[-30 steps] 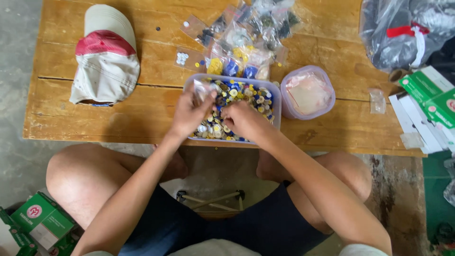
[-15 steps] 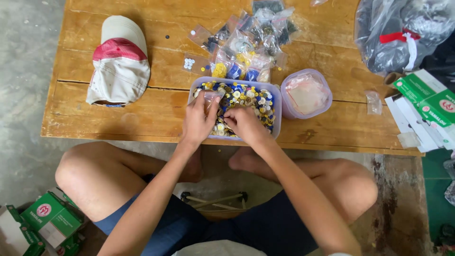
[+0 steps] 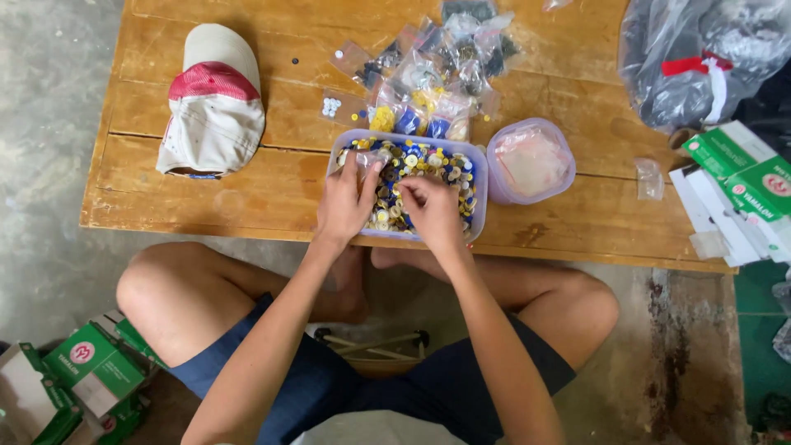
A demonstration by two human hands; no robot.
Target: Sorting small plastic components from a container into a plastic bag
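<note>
A clear rectangular plastic tub (image 3: 479, 169) full of mixed yellow, blue, white and dark buttons (image 3: 428, 161) stands at the near edge of a wooden table (image 3: 272, 189). My left hand (image 3: 344, 206) rests over the tub's left side and pinches a small clear plastic bag (image 3: 363, 160). My right hand (image 3: 434, 210) lies on the buttons in the middle of the tub, with its fingertips curled together among them.
Several small clear bags of sorted buttons (image 3: 428, 70) lie behind the tub. To its right is a round lidded container (image 3: 531, 161), and a red-and-white cap (image 3: 212, 103) lies at the left. A dark plastic bag (image 3: 700, 58) and green-and-white boxes (image 3: 741, 177) sit at the right. More boxes (image 3: 78, 371) are on the floor.
Both hands stay in the tub with only small finger movements. The view has shifted slightly.
</note>
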